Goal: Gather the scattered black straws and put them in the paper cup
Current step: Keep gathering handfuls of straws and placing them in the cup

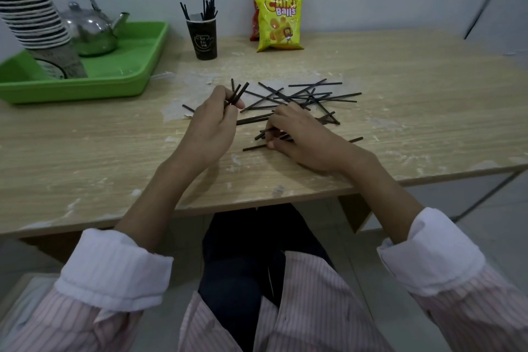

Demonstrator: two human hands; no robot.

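Note:
Several black straws (308,96) lie criss-crossed on the wooden table (400,123) in front of me. My left hand (213,126) holds a small bunch of straws (238,93) upright between thumb and fingers, at the left edge of the pile. My right hand (300,134) rests on the near part of the pile, its fingers pinching a few straws (264,133) against the table. A black paper cup (202,37) stands at the back, left of centre, with several straws sticking out of it.
A green tray (128,71) at the back left carries a metal kettle (88,28) and a leaning stack of paper cups (34,17). Two snack bags (278,23) stand against the wall behind the pile. The table's front edge runs just below my wrists.

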